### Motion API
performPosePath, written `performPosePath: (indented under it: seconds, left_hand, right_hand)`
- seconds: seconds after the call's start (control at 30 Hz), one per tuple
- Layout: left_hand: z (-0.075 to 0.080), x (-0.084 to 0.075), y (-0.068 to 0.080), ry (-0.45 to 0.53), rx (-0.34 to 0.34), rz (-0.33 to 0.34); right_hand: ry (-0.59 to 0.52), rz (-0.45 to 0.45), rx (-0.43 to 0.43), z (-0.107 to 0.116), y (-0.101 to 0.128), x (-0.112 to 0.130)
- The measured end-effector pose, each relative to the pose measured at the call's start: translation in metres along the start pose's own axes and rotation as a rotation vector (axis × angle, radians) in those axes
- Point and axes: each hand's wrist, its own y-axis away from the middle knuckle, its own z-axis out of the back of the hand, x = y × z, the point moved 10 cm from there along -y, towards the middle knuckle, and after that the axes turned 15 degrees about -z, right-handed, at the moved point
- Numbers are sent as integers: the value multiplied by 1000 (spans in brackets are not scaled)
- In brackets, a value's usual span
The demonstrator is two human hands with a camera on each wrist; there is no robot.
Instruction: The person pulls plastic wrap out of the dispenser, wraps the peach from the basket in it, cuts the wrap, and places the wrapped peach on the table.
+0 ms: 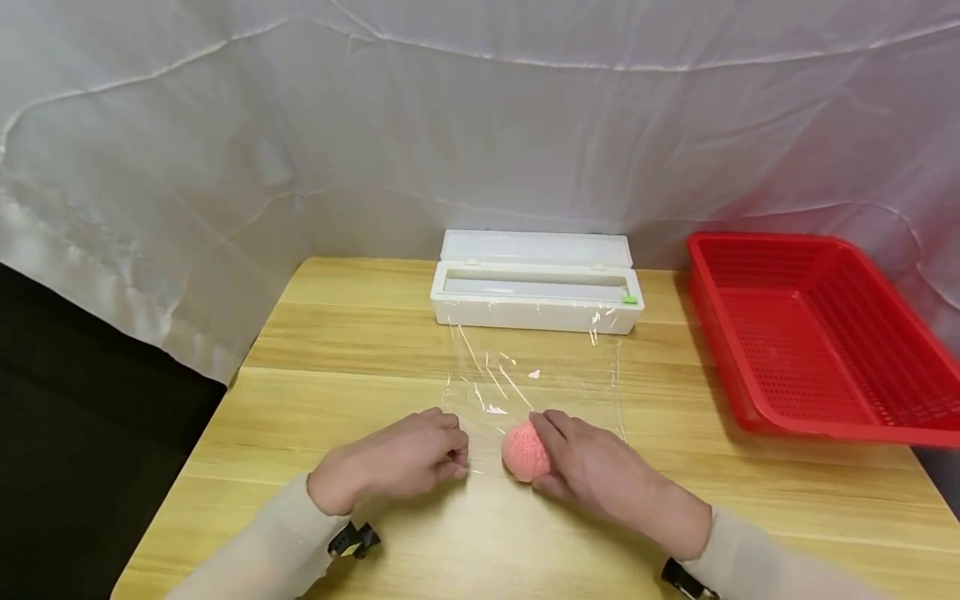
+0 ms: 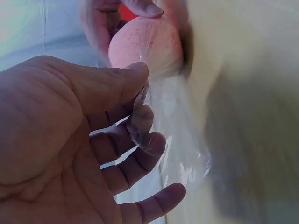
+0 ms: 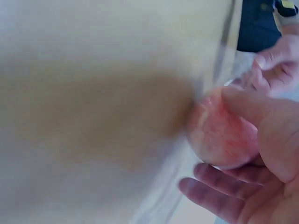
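Observation:
A pink, peach-like ball [image 1: 520, 451] lies on the near end of a clear cling film sheet [image 1: 540, 375] on the wooden table [image 1: 337, 350]. My right hand [image 1: 558, 454] holds the ball from its right side, thumb over the top and fingers beneath. In the right wrist view the ball [image 3: 222, 133] sits against the right hand's [image 3: 266, 154] palm. My left hand [image 1: 456, 460] is just left of the ball and pinches the film's near edge. The left wrist view shows the film [image 2: 182, 154] caught between thumb and forefinger of the left hand [image 2: 140, 100], with the ball [image 2: 147, 44] beyond.
A white film dispenser box [image 1: 536, 292] stands with its lid up at the back of the table, and the sheet runs out of it. A red plastic basket [image 1: 817, 342] sits at the right. White cloth hangs behind. The table's left edge drops into darkness.

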Motion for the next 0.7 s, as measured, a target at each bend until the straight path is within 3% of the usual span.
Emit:
performPosePath:
  seconds: [0.17,0.3,0.5,0.7]
  left_hand:
    - [14,2,1,-28,-42,32]
    - [19,-9,-14,-125,-104,13]
    - [7,-31,-50,-240,-153,-75]
    - [-3,-25,-68,-176,-196,-60]
  right_hand:
    - [45,19,147,0,-18,-2]
    - [59,31,230,1,-28,-4]
    - [-39,-32,334,0,-39,-14]
    - [-150,-64,438,-8,-46,-28]
